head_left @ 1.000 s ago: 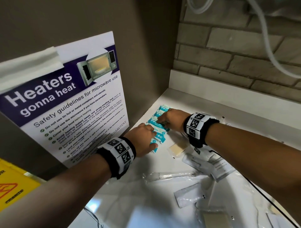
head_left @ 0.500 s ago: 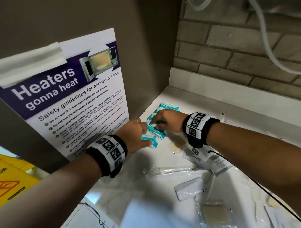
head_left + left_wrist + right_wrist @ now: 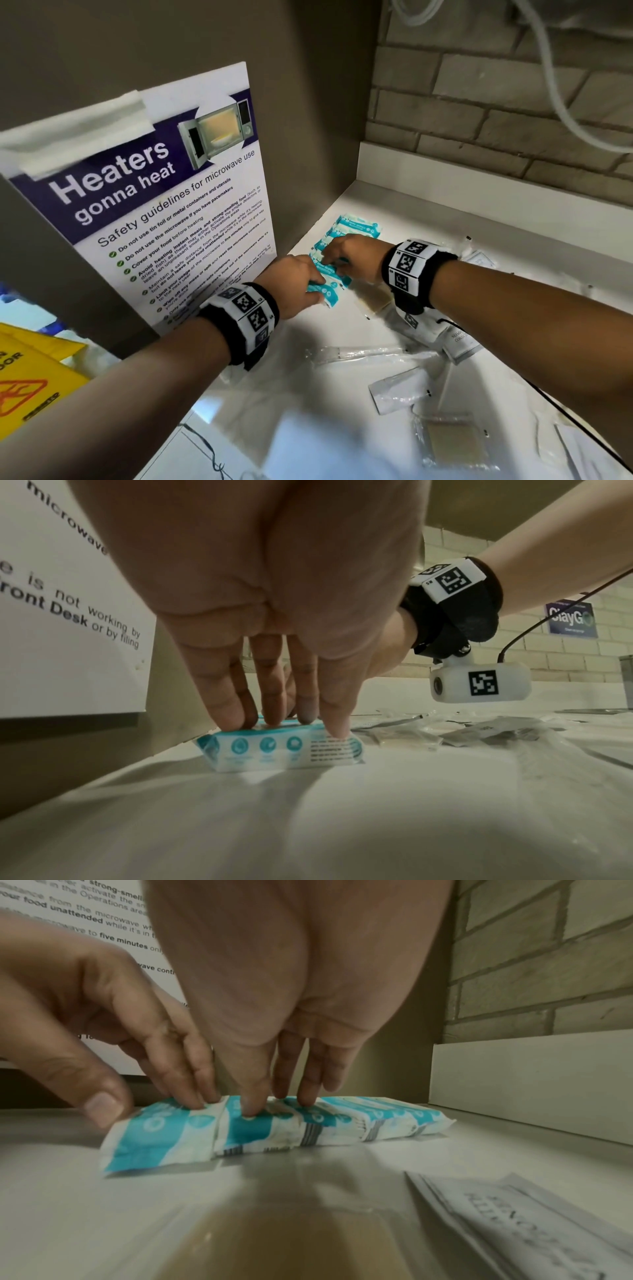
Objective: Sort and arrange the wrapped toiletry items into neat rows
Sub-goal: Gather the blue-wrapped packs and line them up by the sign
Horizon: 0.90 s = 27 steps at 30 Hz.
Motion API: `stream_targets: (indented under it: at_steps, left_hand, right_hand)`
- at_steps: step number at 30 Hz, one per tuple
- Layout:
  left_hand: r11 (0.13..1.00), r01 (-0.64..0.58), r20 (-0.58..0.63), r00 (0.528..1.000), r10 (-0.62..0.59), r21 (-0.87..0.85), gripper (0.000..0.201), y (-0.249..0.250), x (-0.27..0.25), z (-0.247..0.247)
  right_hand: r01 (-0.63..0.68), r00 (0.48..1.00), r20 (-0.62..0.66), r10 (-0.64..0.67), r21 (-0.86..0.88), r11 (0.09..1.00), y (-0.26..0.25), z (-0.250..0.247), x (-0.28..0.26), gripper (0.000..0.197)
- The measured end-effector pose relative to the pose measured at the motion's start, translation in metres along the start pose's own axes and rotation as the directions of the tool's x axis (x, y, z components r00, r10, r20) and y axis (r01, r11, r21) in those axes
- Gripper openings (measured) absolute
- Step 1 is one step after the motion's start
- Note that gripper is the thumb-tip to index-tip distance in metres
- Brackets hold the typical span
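Several teal-and-white wrapped packets (image 3: 356, 228) lie side by side in a row on the white counter (image 3: 513, 274), close to the left panel. My left hand (image 3: 317, 286) presses straight fingers on top of the nearest packet (image 3: 281, 748), its thumb by the packet's end. My right hand (image 3: 329, 255) rests its fingertips (image 3: 308, 1096) on the middle packets (image 3: 267, 1129) of the row. The two hands hide the middle of the row in the head view; the far packets (image 3: 404, 1118) show uncovered.
Loose wrapped items lie to the right and front: a tan pad (image 3: 375, 301), printed white sachets (image 3: 459, 342), a long clear-wrapped item (image 3: 363, 353), a white sachet (image 3: 399, 394), a tan square (image 3: 452, 442). A microwave poster (image 3: 164, 212) stands at left, a brick wall (image 3: 479, 102) behind.
Both hands stay on the teal packets. My left hand has slid a little towards the row with the nearest packet; more of the far packets shows beyond my right hand.
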<state>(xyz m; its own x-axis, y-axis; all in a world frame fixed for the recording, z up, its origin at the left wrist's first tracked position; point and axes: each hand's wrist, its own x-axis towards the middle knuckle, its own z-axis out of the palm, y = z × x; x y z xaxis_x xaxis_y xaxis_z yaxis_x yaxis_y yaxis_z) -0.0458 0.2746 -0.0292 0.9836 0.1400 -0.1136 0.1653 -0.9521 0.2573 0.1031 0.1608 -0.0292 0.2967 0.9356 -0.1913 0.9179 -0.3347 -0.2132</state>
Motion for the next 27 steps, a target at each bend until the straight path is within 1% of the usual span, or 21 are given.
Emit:
stream_targets:
  at_steps: [11,16,22,24,25,27]
  left_hand:
    - [1.0,-0.013,0.026,1.0,0.012,0.009,0.044,0.001,0.002,-0.001]
    - [1.0,-0.017,0.023,1.0,0.017,0.022,0.042,0.002,0.001,0.001]
    - [0.998,-0.007,0.069,0.998,0.002,0.061,0.046,0.005,0.004,0.0]
    - [0.997,-0.006,0.088,0.996,-0.001,0.075,0.05,0.007,0.005,-0.003]
    - [0.997,-0.008,0.081,0.997,0.002,0.079,0.05,0.009,0.005,-0.006]
    - [0.998,-0.029,0.039,0.999,0.027,0.06,0.045,0.016,0.008,-0.01]
  right_hand:
    - [-0.028,0.999,0.02,0.028,-0.008,1.0,-0.003,-0.002,-0.001,0.037]
    - [-0.047,0.999,0.0,0.047,0.017,0.999,-0.005,0.001,-0.002,0.039]
    - [-0.03,0.998,0.057,0.029,0.025,0.999,-0.007,-0.003,-0.012,0.041]
    - [-0.02,0.999,0.026,0.018,0.067,0.998,-0.006,-0.005,-0.022,0.041]
    - [-0.021,1.0,-0.013,0.023,0.088,0.996,-0.004,-0.006,-0.028,0.04]
    - [-0.064,0.991,-0.109,0.076,0.111,0.992,0.004,-0.01,-0.045,0.038]
